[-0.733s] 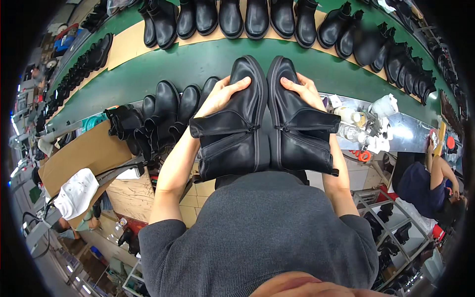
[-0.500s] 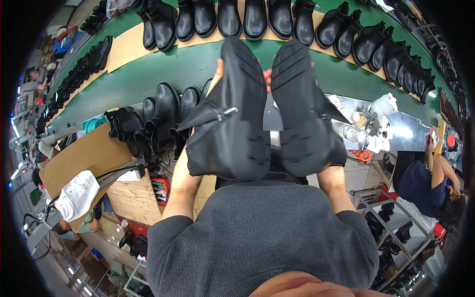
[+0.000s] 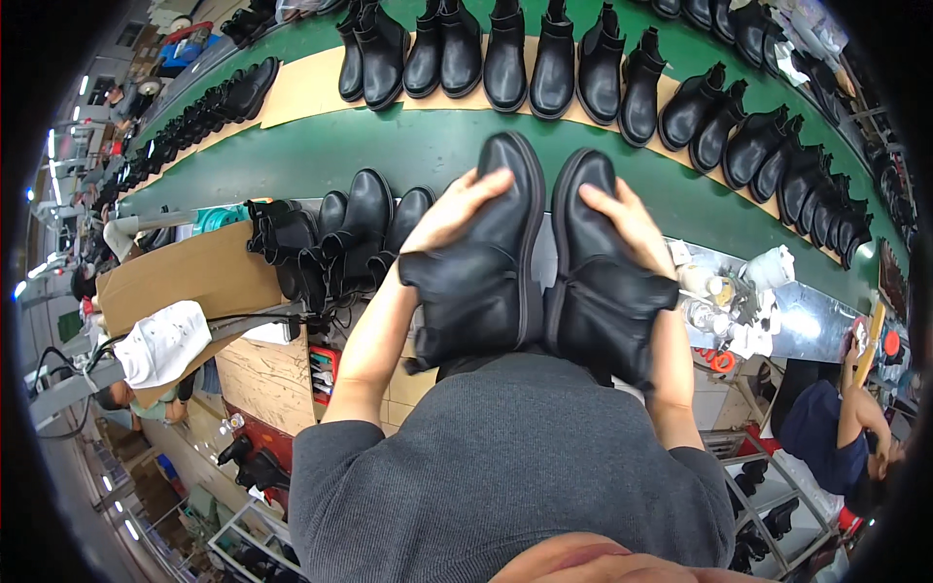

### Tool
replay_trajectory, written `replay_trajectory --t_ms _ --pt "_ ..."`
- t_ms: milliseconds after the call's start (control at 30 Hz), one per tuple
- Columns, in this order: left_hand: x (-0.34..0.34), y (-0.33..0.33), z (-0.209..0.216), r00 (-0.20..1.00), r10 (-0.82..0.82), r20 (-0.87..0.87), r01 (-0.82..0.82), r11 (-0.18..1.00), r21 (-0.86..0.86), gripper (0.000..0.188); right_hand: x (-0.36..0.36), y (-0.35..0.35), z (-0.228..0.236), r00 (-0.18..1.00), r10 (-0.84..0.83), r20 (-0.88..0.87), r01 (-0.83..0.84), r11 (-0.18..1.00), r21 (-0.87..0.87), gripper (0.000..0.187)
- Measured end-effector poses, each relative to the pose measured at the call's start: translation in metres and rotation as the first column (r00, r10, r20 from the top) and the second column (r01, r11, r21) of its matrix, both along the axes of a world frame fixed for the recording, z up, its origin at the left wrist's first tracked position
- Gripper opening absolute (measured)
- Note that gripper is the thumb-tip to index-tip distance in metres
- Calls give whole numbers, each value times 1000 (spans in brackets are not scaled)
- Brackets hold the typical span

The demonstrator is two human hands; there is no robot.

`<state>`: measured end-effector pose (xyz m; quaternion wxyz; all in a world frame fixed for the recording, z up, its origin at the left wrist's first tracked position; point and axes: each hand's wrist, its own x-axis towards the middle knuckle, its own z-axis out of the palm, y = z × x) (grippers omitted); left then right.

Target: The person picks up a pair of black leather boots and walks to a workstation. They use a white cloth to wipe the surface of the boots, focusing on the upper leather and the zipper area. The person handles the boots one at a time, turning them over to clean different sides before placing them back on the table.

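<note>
Two black leather ankle boots are held up side by side in front of my chest, uppers facing me and toes pointing away. My left hand (image 3: 455,210) grips the left boot (image 3: 478,291) near its toe, thumb lying across the vamp. On the other boot (image 3: 595,309), my right hand (image 3: 632,222) is wrapped round the outer side with its thumb on top of the toe. The fingers under both boots are hidden. The two soles' inner edges run close together, nearly touching near the heels.
Past my hands, a row of black boots (image 3: 459,53) stands on a cardboard strip (image 3: 309,89) over a green bench (image 3: 428,146). More boots (image 3: 366,209) stand at my left. A metal tray (image 3: 809,303) with bottles and rags lies right, near a seated person (image 3: 821,428).
Both boots have turned over: their soles faced me before, and now the uppers do. They have also come lower and nearer my body. The hands keep hold of them.
</note>
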<state>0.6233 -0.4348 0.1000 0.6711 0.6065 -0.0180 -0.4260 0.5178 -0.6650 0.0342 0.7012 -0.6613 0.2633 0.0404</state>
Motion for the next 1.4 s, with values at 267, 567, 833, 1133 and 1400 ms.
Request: replay_trajectory --t_ms 267,567,833,1133,1400 --pt "11 1 -95 979 71 -191 -31 978 205 105 -28 38 -61 945 -326 34 203 664 719 75" --pt "-76 26 52 779 -326 536 135 921 365 110 -44 65 -72 878 -479 -16 277 480 832 77" --pt "12 57 -5 773 -266 575 -148 806 573 73 52 82 -22 828 -504 245 165 637 753 79" --pt "202 154 94 667 -148 730 -269 866 421 38 229 161 51 918 -202 341 -48 796 603 88" --pt "474 286 33 411 -389 825 -734 395 552 38 228 129 -25 997 74 17 -74 997 6 58"
